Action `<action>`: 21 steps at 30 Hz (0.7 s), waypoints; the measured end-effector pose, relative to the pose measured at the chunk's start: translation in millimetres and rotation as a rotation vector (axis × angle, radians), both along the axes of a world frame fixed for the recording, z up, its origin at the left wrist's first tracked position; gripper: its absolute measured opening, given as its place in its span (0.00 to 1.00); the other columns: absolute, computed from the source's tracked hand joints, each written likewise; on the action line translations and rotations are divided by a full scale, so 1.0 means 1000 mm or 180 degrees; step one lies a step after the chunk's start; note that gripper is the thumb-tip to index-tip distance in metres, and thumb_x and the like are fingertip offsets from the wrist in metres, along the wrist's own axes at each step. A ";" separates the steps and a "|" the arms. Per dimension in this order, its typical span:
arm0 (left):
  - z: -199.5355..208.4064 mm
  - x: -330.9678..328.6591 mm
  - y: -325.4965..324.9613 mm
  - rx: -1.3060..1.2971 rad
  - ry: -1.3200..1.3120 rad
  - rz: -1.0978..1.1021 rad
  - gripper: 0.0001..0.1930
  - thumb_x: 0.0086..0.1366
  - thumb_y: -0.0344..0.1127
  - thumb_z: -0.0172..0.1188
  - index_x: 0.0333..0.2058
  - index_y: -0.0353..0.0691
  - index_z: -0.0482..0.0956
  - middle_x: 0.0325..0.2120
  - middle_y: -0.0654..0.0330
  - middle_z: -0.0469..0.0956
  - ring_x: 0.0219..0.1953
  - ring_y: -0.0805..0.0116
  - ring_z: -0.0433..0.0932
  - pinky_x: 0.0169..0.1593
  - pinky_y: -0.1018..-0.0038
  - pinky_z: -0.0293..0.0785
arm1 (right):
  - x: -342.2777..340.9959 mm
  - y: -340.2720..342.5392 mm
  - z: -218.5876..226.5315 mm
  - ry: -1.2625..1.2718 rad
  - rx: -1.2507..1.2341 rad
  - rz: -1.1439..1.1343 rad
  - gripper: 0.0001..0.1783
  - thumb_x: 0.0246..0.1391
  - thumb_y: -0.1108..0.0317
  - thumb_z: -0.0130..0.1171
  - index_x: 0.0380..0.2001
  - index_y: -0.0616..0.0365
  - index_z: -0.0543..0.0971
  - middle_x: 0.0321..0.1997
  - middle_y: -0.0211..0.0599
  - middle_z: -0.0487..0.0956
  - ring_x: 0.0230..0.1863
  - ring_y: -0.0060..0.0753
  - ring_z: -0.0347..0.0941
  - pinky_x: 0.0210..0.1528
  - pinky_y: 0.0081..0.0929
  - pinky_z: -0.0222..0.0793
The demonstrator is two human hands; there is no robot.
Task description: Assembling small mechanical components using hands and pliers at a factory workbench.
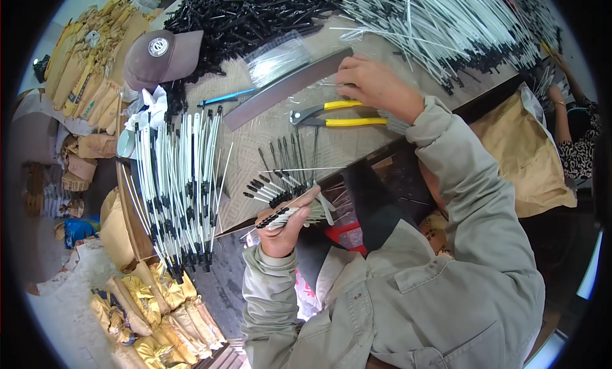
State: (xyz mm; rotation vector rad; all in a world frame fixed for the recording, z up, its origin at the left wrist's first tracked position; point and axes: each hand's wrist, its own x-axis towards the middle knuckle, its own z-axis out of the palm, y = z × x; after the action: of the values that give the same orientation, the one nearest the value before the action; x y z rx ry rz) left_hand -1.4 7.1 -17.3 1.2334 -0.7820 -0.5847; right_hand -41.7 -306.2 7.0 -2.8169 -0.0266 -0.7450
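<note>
My left hand [285, 234], at the table's front edge, is closed around a fanned bundle of thin rods [271, 191] with black tips and pale shafts. One loose thin white rod [306, 170] crosses above that bundle. Farther right over the table, my right hand [377, 83] has its fingers pinched together; what they hold, if anything, I cannot make out. Beside those fingers lies a long flat metal bar [287, 88]. Just below my right hand rest end-cutting pliers [354, 121] with yellow handles. A clear plastic bag [277, 61] lies behind the bar.
White rods with black ends [182, 190] overhang the table's left edge. Behind are a black parts pile [248, 18], a white rod heap [440, 24], a cap [164, 58] and a blue tool [223, 98]. Wrapped packages [159, 318] stand lower left. Another person's arm [561, 117] shows far right.
</note>
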 end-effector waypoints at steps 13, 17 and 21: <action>-0.001 0.000 -0.003 0.0032 0.0051 -0.0068 0.10 0.58 0.21 0.55 0.40 0.26 0.75 0.38 0.44 0.78 0.43 0.56 0.77 0.50 0.66 0.72 | -0.003 0.054 0.041 -0.0826 0.1388 0.0972 0.03 0.52 0.73 0.54 0.31 0.58 0.74 0.26 0.38 0.75 0.26 0.40 0.71 0.28 0.25 0.64; 0.003 -0.002 0.000 0.0120 0.0103 0.0102 0.11 0.57 0.23 0.58 0.39 0.26 0.75 0.36 0.42 0.78 0.41 0.53 0.79 0.48 0.62 0.74 | -0.016 0.086 0.076 -0.0284 0.1435 0.1494 0.04 0.49 0.72 0.57 0.31 0.55 0.75 0.25 0.32 0.75 0.24 0.37 0.72 0.24 0.28 0.64; 0.001 0.001 -0.004 0.0098 -0.0071 0.0080 0.11 0.57 0.23 0.58 0.39 0.26 0.75 0.35 0.43 0.78 0.39 0.55 0.79 0.47 0.63 0.74 | -0.021 0.092 0.076 -0.0385 0.0685 0.1313 0.03 0.48 0.70 0.58 0.27 0.53 0.74 0.22 0.28 0.71 0.21 0.33 0.70 0.19 0.29 0.62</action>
State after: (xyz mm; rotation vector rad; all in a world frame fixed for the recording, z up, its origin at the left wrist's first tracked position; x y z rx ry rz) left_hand -0.7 3.4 -16.6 1.2782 -0.7777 -0.5651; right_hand -63.1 -214.0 83.0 -2.4426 -0.4993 -0.7623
